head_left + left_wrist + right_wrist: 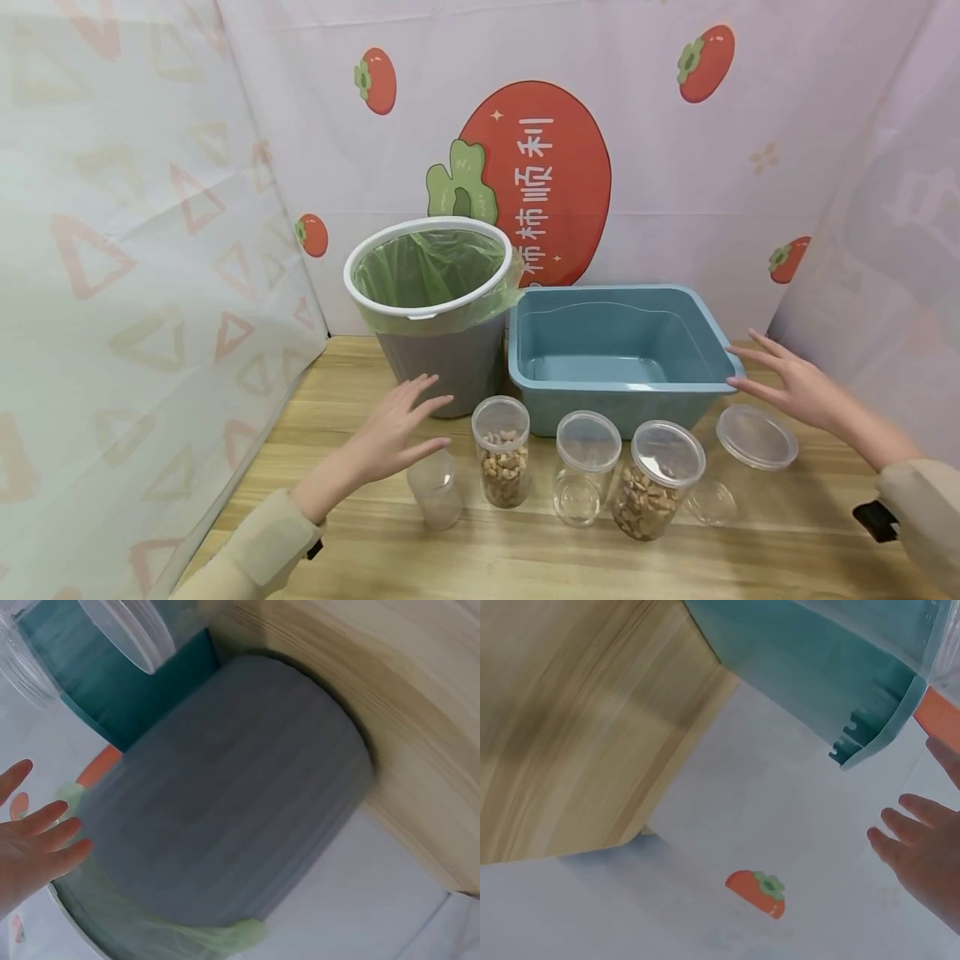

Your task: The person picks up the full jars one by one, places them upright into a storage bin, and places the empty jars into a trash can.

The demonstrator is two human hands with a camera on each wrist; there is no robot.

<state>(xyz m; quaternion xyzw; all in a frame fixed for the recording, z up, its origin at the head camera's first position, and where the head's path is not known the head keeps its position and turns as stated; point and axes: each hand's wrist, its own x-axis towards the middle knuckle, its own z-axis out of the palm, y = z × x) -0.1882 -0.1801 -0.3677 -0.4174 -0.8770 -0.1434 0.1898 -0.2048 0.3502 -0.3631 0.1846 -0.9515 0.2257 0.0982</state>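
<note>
Left grip [386, 433]: fingers spread wide; near the bin [450, 362]
Right grip [806, 392]: fingers spread wide; near the tub [618, 387]
Jars [587, 467]: on the surface [570, 571]; two hold nuts [504, 475]

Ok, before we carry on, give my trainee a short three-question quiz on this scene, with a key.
1. Count: how many of the clear cylindrical plastic jars show nuts inside?
2. Which hand is nearer the blue rectangular plastic tub?
3. True or false: the translucent green plastic bag lines that tub.

Key:
1. Two: the second and fourth from the left in the head view.
2. The right hand, with its fingertips by the tub's right rim.
3. False: it lines the grey round plastic bin with the white rim.
</note>
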